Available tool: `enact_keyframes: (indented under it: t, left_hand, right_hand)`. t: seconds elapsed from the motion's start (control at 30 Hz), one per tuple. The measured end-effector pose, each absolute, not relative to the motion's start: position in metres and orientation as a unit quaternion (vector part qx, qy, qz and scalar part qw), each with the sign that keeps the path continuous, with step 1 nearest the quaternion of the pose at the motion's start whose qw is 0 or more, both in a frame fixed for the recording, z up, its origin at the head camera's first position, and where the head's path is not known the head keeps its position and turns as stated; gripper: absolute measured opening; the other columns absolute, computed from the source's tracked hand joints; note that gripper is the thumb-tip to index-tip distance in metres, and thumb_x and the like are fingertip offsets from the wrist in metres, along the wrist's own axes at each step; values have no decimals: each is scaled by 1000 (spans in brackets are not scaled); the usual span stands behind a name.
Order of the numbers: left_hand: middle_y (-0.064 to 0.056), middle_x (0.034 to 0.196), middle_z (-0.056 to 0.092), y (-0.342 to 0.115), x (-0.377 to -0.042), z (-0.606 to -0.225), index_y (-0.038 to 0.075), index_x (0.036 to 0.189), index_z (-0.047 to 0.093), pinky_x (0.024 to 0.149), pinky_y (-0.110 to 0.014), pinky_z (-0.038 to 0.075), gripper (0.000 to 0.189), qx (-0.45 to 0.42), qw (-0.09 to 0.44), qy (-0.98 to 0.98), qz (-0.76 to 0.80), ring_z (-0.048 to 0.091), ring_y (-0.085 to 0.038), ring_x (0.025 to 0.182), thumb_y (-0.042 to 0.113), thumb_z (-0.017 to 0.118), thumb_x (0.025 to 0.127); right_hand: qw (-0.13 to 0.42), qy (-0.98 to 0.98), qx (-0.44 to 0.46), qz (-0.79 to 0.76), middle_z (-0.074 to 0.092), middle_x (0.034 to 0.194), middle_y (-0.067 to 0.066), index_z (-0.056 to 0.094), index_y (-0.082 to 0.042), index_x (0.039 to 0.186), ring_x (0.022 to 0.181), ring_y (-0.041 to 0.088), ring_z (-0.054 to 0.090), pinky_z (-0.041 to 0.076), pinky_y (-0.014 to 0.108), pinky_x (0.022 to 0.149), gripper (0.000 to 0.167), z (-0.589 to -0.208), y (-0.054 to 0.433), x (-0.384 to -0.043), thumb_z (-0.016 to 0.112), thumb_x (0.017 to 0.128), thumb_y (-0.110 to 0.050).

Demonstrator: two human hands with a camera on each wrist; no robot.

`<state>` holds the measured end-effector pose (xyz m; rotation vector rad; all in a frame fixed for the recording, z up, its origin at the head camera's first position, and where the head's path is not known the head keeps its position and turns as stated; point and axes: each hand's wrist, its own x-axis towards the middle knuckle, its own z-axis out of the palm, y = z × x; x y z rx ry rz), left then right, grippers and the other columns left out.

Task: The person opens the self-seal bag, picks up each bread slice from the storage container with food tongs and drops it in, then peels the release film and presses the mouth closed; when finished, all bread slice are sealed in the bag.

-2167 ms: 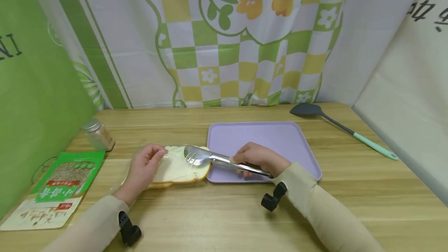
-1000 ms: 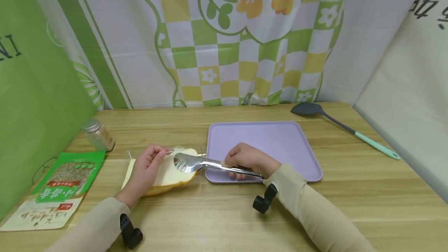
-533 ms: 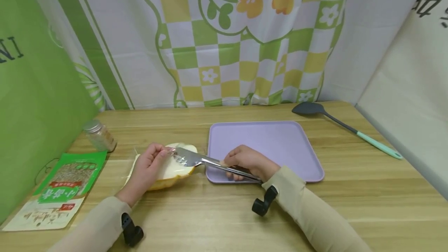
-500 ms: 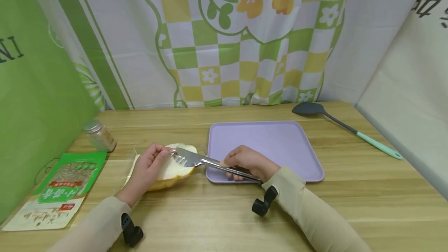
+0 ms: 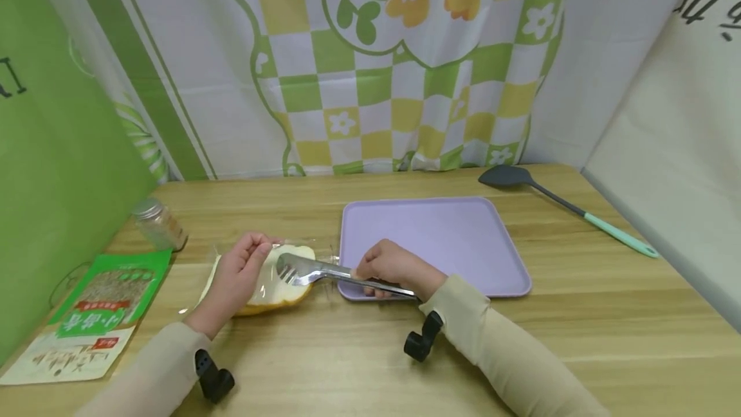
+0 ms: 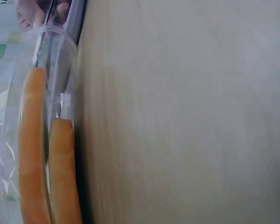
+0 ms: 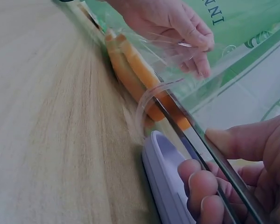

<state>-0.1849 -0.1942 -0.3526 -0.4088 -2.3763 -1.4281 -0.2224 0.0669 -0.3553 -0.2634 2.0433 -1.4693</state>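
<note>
In the head view, several slices of bread lie in a clear plastic bag left of the tray. My left hand pinches the bag's upper film between thumb and fingers, raising it over the bread. My right hand grips metal tongs by their arms; their slotted head reaches into the bag mouth. Both wrist views show one tong arm above the upper slice and the other between it and the lower slice. The tips inside are hidden there.
A lilac tray sits right of the bag, under the right hand. A dark turner with a mint handle lies far right. On the left are a lidded spice jar and a green seed packet. Cloth hangs around the table.
The right hand and tongs have moved left, deeper over the bread, and the bread has shifted left away from the tray. The slice looked bent upward half a second ago and lies flatter now.
</note>
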Motion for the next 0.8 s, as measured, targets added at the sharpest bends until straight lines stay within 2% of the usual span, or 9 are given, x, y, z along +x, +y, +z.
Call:
enact_keyframes:
  t: [0.23,0.43,0.63,0.73,0.8]
  left_hand:
    - [-27,101,64,-198,-183,-358,-8,84,48,79,-6,42,17,-152,168,-820,-526,56,7,95,3,45,96]
    - [-28,104,63,-196,-183,-361,-7,83,46,83,-7,41,18,-158,153,-817,-533,55,7,98,4,43,97]
    - [-25,104,64,-196,-184,-361,-9,84,45,85,-7,40,20,-162,149,-821,-527,57,3,99,6,42,98]
    - [-22,106,65,-197,-185,-360,-7,85,46,83,-8,39,22,-162,144,-833,-508,57,-3,102,9,42,98]
    - [-19,106,66,-198,-185,-358,-5,85,47,82,-8,38,22,-154,143,-844,-493,56,-2,104,12,42,99]
  right_hand:
    - [324,732,-89,-593,57,56,9,61,9,93,39,9,46,40,20,38,17,-359,73,-225,57,87,-7]
    - [329,731,-97,-591,57,56,9,62,9,93,39,9,47,41,20,39,17,-359,71,-228,56,87,-7]
    - [319,743,-104,-579,56,54,8,62,9,89,38,9,46,39,20,38,15,-359,62,-230,54,87,-4]
    - [314,756,-108,-564,55,53,7,64,7,86,38,9,46,39,20,38,13,-360,57,-230,55,86,-3]
    - [310,767,-107,-552,55,53,6,65,5,84,39,9,46,40,20,39,12,-360,55,-230,57,85,-4]
